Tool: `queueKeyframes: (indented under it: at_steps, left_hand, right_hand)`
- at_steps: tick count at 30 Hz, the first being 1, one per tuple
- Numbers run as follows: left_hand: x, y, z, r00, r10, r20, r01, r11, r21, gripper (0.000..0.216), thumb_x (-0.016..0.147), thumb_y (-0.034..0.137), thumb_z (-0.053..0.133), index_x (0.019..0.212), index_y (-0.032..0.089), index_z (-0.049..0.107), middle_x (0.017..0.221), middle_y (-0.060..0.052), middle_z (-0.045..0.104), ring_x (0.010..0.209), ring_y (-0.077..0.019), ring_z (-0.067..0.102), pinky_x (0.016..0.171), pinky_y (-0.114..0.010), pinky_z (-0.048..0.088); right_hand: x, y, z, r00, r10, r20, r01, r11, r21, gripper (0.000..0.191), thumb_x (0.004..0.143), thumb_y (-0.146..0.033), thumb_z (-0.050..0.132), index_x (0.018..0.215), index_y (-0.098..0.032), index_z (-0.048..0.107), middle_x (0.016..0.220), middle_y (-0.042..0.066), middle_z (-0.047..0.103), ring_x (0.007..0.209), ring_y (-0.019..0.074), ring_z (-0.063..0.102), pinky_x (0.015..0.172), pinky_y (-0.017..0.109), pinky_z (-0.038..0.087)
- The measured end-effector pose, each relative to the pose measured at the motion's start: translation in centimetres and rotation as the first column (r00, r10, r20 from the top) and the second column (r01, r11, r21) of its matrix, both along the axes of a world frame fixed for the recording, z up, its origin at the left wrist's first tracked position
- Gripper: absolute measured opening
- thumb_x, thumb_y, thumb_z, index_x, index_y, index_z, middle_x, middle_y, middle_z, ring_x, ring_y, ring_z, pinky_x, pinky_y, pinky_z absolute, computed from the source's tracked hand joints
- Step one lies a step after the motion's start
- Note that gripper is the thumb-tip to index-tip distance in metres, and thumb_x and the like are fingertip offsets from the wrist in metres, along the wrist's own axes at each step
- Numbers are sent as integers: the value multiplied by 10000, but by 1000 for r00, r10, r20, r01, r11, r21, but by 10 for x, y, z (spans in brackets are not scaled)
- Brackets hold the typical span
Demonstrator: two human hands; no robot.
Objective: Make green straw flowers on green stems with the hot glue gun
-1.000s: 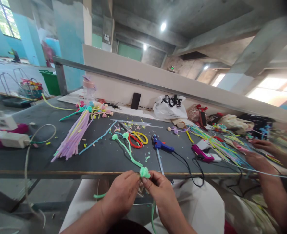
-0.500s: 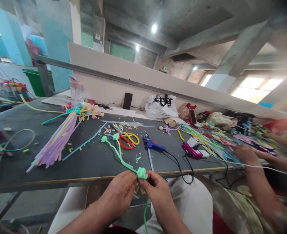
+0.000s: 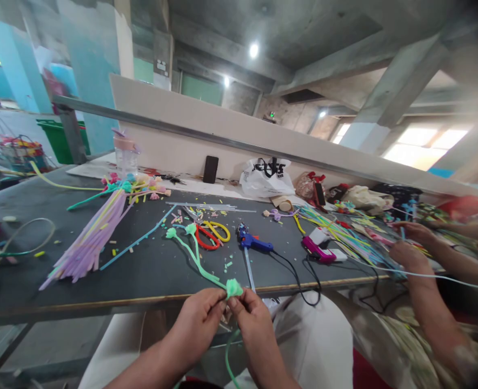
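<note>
My left hand [image 3: 198, 326] and my right hand [image 3: 252, 320] meet just below the table's front edge, both pinched on a small green foam flower [image 3: 233, 288]. Its thin green stem [image 3: 228, 356] curves down between my wrists. Two more green flower stems [image 3: 190, 249] lie on the dark table [image 3: 150, 265] just beyond my hands. Past them lie red and yellow scissors [image 3: 209, 235] and a blue glue gun [image 3: 253, 243] with a black cord.
A bundle of purple strips [image 3: 88, 237] lies at the left, a pink glue gun [image 3: 319, 251] and coloured strips [image 3: 344, 232] at the right. Another person's hands [image 3: 409, 251] work there. A bottle [image 3: 126, 156], a phone [image 3: 210, 169] and a white bag [image 3: 266, 179] stand at the back.
My hands have stayed pinched on the green flower, shifting slightly closer together. The view has swung a little rightward and the other person's hands moved among the strips.
</note>
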State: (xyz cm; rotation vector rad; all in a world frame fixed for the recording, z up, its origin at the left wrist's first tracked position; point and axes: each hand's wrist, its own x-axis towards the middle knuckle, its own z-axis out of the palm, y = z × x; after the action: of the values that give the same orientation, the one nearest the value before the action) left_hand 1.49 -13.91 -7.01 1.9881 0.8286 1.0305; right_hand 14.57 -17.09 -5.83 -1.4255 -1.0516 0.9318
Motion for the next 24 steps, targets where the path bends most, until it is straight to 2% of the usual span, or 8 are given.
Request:
queueKeyframes:
  at_steps: [1,3,4,6,8,11,19,24]
  left_hand:
    - [0,0,3,999,-19,49,26,991,-132,179,833,194,431,831,164,607,678,-6,581,593,-128,510,573,-238,417]
    - [1,1,7,991,-32,133,79,930,-358,209,818,243,453,913,161,620,645,13,565,535,-113,485,523,-223,405]
    - [2,1,8,987,-13,162,83,898,-432,214,806,259,467,899,156,629,617,22,551,510,-106,466,502,-217,393]
    - [3,1,10,979,55,196,48,872,-487,184,775,264,505,789,147,647,595,23,550,530,-107,474,526,-215,392]
    - [3,1,12,973,113,200,-6,883,-470,162,741,249,544,661,145,639,604,12,578,593,-121,509,586,-219,400]
    - [2,0,15,978,130,160,-46,893,-447,160,713,221,557,588,149,626,599,8,604,632,-137,537,621,-223,399]
    - [-1,-2,21,991,102,90,-63,928,-366,163,723,211,535,619,149,645,603,0,632,619,-141,554,601,-221,404]
    - [0,-6,14,989,144,39,-133,969,-206,166,748,197,531,652,150,658,609,-4,635,601,-133,560,584,-213,407]
  right_hand:
    - [1,0,0,1000,5,-1,-5,1000,0,227,623,-389,646,623,-173,574,557,-19,529,557,143,456,564,254,374]
    - [2,0,0,1000,8,0,-8,1000,2,217,629,-379,642,628,-171,583,551,-18,533,550,142,457,554,251,371]
    - [2,0,1,1000,7,1,-7,1000,5,208,629,-371,640,624,-171,583,549,-18,535,554,143,462,557,250,372]
    - [1,-1,2,1000,0,5,0,1000,12,175,626,-339,636,619,-172,583,560,-17,545,577,147,476,580,249,380]
    - [0,-1,2,1000,-8,9,7,1000,10,146,619,-307,631,615,-169,583,562,-20,547,581,146,477,589,247,379]
    - [1,-1,-1,1000,-4,16,4,1000,-3,153,617,-307,629,622,-157,600,561,-16,552,558,140,462,564,244,367]
    - [9,-1,-4,999,48,-7,-48,999,-14,232,600,-369,691,625,-146,634,555,-16,551,551,125,450,547,230,358]
    - [7,-6,3,998,34,-57,-36,999,-38,285,569,-406,718,597,-154,588,539,-32,512,531,109,418,533,223,338]
